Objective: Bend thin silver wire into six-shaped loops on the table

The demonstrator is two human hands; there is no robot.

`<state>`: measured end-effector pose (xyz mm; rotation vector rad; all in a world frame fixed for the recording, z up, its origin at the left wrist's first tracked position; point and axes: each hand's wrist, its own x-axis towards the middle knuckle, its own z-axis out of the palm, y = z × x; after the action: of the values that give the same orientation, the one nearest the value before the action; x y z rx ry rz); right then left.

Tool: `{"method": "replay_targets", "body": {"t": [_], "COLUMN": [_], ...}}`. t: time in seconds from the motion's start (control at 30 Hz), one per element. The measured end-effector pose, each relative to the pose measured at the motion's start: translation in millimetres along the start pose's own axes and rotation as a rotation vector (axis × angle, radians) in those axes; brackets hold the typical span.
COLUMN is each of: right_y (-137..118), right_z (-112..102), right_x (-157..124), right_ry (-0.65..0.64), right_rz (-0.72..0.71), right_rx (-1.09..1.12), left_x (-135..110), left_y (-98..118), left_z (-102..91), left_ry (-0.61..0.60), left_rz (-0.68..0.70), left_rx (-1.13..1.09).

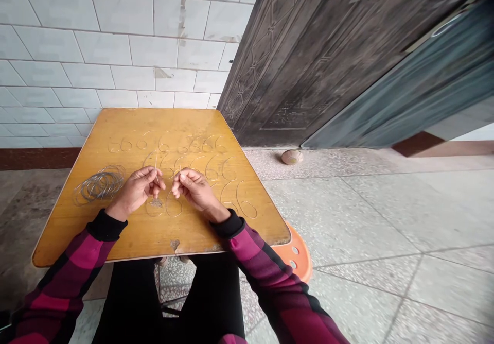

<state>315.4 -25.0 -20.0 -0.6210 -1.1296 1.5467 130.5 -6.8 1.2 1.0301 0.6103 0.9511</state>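
Both hands work near the middle of the smooth yellow wooden tabletop [146,236]. The left hand [136,190] pinches a thin silver wire [156,169] in its fingers. The right hand [195,189] has its fingers pinched tight just beside it. A round wire coil [99,184] lies by the left edge. Curly wire loops [247,202] lie toward the far edge.

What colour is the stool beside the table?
The stool is orange, clearest in the head view.
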Motion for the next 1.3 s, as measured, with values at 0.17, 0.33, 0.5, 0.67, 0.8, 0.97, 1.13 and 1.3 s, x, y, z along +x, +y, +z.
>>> {"method": "replay_targets", "body": {"t": [0.17, 0.33, 0.5, 0.67, 0.8, 0.97, 1.13, 1.3], "right_y": [-5.1, -5.3, -3.2, -6.9, -5.0, -2.4, -4.8, -5.3], "right_z": [1.5, 3.0, 3.5, 4.7, 3.4, 2.5, 4.1, 3.6], "right_x": [-1.9, -3.6, -5.0, -5.5, -4.7, -4.6, -5.2, -5.2], "right_ry": [-0.022, 0.017, -0.001, -0.031, -0.048, -0.038, -0.048, -0.024], "right_rz": [-0.017, -0.082, -0.175, -0.285, -0.324, -0.309, -0.285, -0.294], "right_rx": [-0.126, -0.376, -0.715, -1.015, -1.113, -1.132, -1.204, -1.288], "left_x": [-0.6, -0.1, -1.0, -2.0, -1.9, -0.7, -0.3, -0.3], "left_y": [1.6, -1.5, -4.5, -6.6, -9.1, -11.7, -11.3, -10.8], "left_z": [0.5, 0.6, 5.1, 7.8, 7.0, 4.9, 4.9, 4.7], "left_ry": [-0.025, 0.083, 0.145, 0.138, 0.125, 0.101, 0.063, 0.011], "left_rz": [-0.014, 0.11, 0.209, 0.235, 0.242, 0.293, 0.35, 0.352], "left_rx": [0.127, 0.37, 0.605, 0.723, 0.772, 0.812, 0.956, 1.171]}}
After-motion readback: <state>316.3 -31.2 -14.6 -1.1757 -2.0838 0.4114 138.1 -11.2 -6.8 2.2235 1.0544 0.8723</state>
